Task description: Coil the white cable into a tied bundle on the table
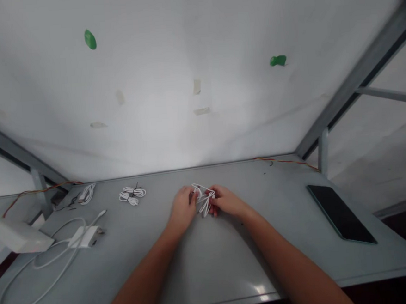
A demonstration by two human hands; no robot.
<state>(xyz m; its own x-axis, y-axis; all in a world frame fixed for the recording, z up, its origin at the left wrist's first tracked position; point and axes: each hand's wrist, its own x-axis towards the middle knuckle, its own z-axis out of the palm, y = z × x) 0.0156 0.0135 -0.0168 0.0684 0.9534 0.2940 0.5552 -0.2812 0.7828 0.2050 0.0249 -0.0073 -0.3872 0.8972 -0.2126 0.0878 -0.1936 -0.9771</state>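
Observation:
Between my two hands, above the middle of the grey table (210, 258), is a white cable (206, 206) gathered in loose loops. My left hand (185, 203) pinches the loops from the left, thumb pressed against the fingers. From the other side my right hand (223, 200) grips the same cable, with its fingertips curled beneath the strands. The fingers hide part of the cable, and its ends cannot be made out. To the left of my hands, a bundled white cable (132, 194) fastened with a dark tie lies on the tabletop.
Another coiled white cable (87, 193) lies at the back left. Nearer are a white charger (85, 236) with a long lead and a white box (19, 234). A dark tablet (340, 213) rests at the right. Thin coloured wires (283, 160) run along the back edge.

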